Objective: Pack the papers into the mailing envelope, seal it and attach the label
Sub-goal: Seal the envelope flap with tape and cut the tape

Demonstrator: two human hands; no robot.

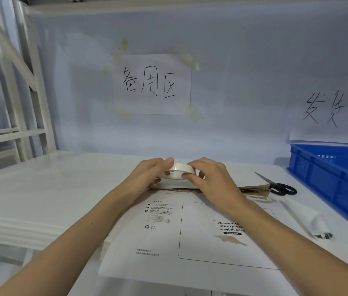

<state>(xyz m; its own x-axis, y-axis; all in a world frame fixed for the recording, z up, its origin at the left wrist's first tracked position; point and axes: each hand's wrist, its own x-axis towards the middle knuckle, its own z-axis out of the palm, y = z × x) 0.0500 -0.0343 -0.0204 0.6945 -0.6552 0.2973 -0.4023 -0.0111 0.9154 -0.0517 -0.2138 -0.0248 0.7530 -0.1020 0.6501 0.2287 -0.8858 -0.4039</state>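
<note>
The mailing envelope [168, 242] reads "waybill here" beside a recycling mark; the wall sheet [151, 84] reads "备用区".

Both forearms reach forward, left hand [149, 174] and right hand [213, 178] curled inward (fingertips nearly meeting), gripping.

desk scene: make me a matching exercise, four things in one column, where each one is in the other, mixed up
Things:
1. tape roll
2. scissors
3. crate
4. envelope

Places:
a. flat on the desk under both forearms
b. far right edge of the desk
c. held between both hands
d. lying on brown paper, just left of the crate

Pairs: 1-c, 2-d, 3-b, 4-a
</note>
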